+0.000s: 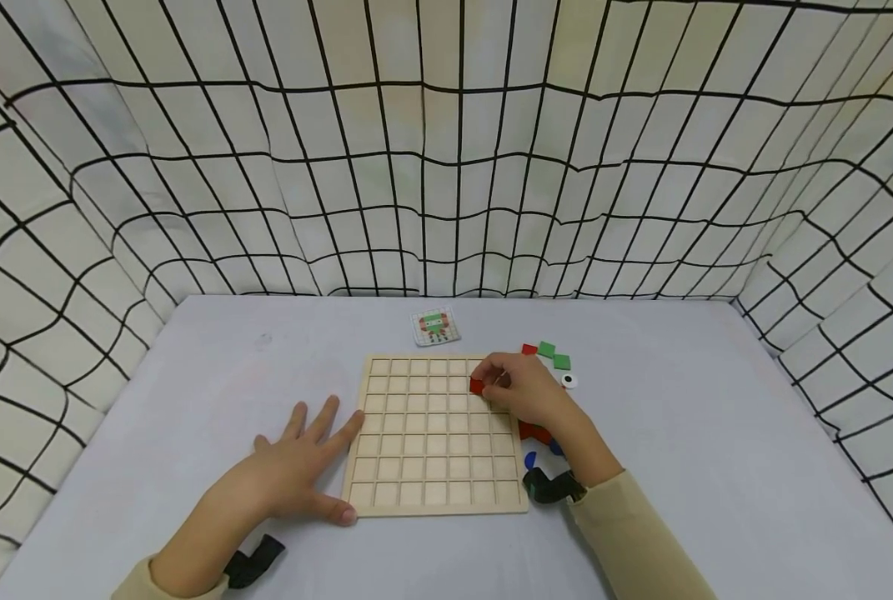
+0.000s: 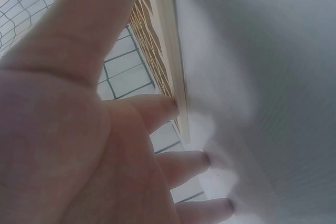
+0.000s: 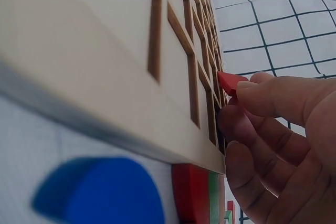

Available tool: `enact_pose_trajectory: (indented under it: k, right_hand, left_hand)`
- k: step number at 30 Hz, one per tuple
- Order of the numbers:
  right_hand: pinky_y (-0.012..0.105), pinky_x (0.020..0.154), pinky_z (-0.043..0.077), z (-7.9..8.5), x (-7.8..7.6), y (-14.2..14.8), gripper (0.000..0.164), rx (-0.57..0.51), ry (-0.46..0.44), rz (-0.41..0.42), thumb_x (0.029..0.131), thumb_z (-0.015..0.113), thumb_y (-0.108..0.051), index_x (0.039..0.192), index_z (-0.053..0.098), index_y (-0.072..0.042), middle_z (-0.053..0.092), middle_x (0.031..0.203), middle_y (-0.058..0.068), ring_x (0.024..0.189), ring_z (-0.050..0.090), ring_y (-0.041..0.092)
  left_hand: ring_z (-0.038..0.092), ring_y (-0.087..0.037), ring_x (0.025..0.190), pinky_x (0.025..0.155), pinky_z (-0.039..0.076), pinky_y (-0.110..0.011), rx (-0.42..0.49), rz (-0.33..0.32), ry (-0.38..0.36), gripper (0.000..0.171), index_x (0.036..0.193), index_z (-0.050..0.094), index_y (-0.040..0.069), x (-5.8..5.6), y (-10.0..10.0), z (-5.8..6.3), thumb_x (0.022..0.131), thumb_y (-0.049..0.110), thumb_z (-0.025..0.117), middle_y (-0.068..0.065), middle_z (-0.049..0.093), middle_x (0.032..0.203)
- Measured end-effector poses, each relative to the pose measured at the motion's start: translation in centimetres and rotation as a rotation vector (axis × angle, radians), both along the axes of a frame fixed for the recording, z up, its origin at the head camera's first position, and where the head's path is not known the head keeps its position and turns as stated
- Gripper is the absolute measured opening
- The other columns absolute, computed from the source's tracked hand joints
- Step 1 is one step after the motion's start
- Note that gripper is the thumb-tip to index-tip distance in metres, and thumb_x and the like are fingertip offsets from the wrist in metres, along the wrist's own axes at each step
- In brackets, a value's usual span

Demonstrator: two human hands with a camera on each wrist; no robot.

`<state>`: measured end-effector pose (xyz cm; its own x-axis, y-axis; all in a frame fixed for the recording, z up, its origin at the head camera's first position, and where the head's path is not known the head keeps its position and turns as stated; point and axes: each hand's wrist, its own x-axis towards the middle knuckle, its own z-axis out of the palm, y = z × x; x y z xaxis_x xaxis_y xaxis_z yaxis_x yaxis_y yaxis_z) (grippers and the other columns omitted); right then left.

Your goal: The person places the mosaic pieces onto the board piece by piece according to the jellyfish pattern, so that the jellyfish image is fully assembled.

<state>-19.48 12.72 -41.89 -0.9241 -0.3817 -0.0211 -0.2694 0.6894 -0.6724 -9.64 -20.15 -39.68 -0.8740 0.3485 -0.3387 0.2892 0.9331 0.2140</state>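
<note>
Right hand [image 1: 527,390] pinches a red tile [image 1: 476,387] near the board's [image 1: 438,510] far-right corner — left hand [image 1: 290,473], fingers spread, touches its left edge.

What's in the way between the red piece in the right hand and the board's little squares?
Nothing that shows. The right hand pinches the red piece over the far right part of the board, and loose green pieces lie outside it.

Red piece [image 1: 476,387] (pale, gridded board [image 1: 438,511])
</note>
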Motion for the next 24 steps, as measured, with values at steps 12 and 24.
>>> enact_pose_trajectory:
  k: [12,24]
  right_hand:
    - [0.032,0.082,0.052,-0.11,0.14,0.11,0.030,0.002,-0.042,0.006,0.090,0.070,-0.014,0.120,0.070,-0.020,0.065,0.104,-0.006,0.090,0.061,0.012]
    - [0.031,0.076,0.048,0.12,0.27,0.23,0.033,0.049,-0.061,0.070,0.090,0.072,-0.017,0.123,0.071,-0.019,0.060,0.106,-0.004,0.083,0.056,0.010]
  left_hand:
    - [0.010,-0.065,0.141,0.084,0.022,-0.090,0.005,0.009,-0.008,0.126,0.159,0.028,0.020,0.02,0.10,-0.06,0.057,0.077,0.076,-0.025,0.014,0.164]
    - [0.009,-0.066,0.141,0.085,0.022,-0.090,-0.003,0.008,-0.012,0.126,0.159,0.026,0.020,0.02,0.10,0.10,0.059,0.077,0.075,-0.026,0.013,0.164]
